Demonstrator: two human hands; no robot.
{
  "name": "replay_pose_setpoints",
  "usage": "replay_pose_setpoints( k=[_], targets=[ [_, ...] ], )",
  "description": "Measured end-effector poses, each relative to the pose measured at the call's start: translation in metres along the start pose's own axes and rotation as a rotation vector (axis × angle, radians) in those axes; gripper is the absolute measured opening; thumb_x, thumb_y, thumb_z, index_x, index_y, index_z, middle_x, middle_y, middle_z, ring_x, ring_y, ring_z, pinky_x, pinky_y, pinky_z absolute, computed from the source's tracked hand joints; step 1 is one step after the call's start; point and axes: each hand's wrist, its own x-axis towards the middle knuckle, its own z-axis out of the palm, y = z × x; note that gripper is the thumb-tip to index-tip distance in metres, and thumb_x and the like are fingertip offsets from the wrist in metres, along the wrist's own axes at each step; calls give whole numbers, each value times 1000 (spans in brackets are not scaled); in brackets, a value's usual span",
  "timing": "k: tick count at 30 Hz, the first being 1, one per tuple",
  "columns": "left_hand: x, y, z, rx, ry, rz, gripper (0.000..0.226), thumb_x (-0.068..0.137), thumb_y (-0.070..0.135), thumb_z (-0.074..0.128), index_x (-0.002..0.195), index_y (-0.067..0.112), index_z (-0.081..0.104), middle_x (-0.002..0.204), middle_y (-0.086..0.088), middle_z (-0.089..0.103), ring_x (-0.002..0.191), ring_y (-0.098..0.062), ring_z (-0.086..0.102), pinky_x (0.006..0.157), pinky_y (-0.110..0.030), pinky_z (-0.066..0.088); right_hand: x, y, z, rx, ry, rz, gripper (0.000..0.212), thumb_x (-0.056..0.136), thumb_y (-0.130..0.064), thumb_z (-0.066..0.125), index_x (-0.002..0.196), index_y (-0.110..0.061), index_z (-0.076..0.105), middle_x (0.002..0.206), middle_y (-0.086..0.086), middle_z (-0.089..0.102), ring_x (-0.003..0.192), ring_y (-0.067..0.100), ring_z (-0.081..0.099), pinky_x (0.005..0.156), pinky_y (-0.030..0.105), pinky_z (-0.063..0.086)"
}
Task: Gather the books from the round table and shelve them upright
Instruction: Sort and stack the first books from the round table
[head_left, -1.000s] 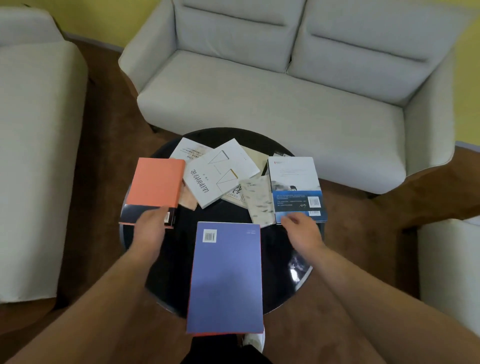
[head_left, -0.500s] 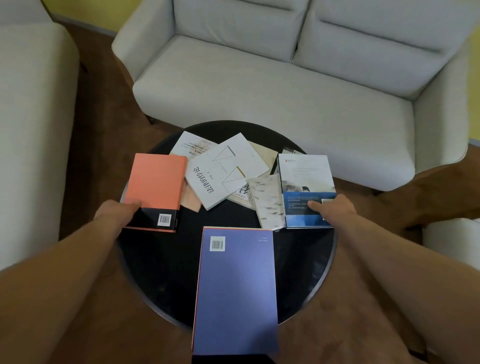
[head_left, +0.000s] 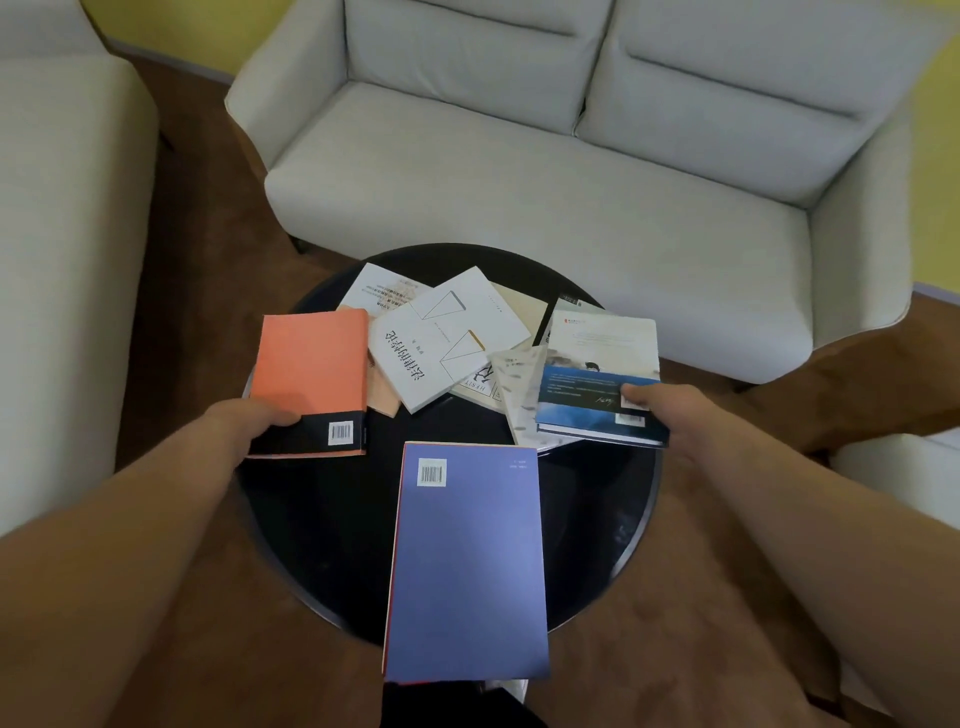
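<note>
Left hand (head_left: 244, 426) grips the near left corner of the orange paperback with the black bottom band (head_left: 311, 374), thumb on top, at the left edge of the round glossy black table (head_left: 322, 519). The middle's a messy overlapping pile, with a white book with triangle line drawings (head_left: 441, 338) on top. The big purple-blue paperback (head_left: 467, 561) lies flat, hanging over the near rim. Right hand (head_left: 670, 415) pinches the near right corner of the white-and-blue hardcover (head_left: 597, 374), thumb on its cover.

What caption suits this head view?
Left hand grips an orange paperback, right hand a blue-and-white book, at a round black table.
</note>
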Motion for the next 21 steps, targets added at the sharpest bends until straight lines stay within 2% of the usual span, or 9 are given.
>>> replay_pose_setpoints(
  k=[2,4,7,10,13,16,19,21],
  targets=[
    [-30,1,0,-19,-16,19,31,84,9,73,111,0,62,116,-19,64,106,-36,61,97,-47,49,-5,2,1,55,-49,16,25,90,-10,72,111,-2,62,94,14,71,76,26,70,60,38,56],
    [-42,-2,2,-83,-36,44,28,93,5,63,120,2,57,118,-19,60,109,-34,59,95,-44,50,-8,2,3,89,-76,-18,32,91,-7,70,121,-4,58,92,13,72,76,27,71,56,36,57],
    [-46,-4,5,-217,-111,60,31,90,14,69,118,8,59,119,-14,62,111,-29,59,93,-38,49,-11,4,5,100,-76,-82,34,92,-8,69,123,-7,55,93,9,71,76,24,72,45,29,57],
    [-50,-5,8,-298,-141,63,26,88,18,73,110,10,62,120,-11,65,103,-27,63,90,-35,51,-13,6,4,113,-47,-146,37,93,-12,70,125,-8,53,104,11,71,79,22,72,52,30,57],
    [-58,-4,7,-355,-153,124,35,92,18,66,125,14,57,124,-10,64,112,-28,62,98,-44,51,-18,7,2,59,-7,-226,35,95,-18,68,125,-9,52,111,10,69,84,21,71,60,30,54],
    [-76,-1,1,-394,-96,263,36,97,17,59,132,20,52,119,-9,62,110,-33,62,93,-55,54,-27,8,-3,3,12,-292,35,96,-24,67,125,-10,52,112,10,69,88,22,71,65,31,56],
    [-99,-2,-15,-322,43,446,36,95,20,62,129,24,53,116,-5,64,108,-30,64,90,-54,55,-43,9,-12,-46,14,-334,36,96,-27,66,125,-11,53,110,10,70,88,22,71,63,30,55],
    [-118,-10,-27,-367,57,521,37,94,24,65,129,27,54,119,-3,66,110,-29,65,91,-54,55,-56,10,-21,-70,8,-377,35,97,-29,64,125,-13,52,107,5,68,87,18,70,61,27,52]
  ],
)
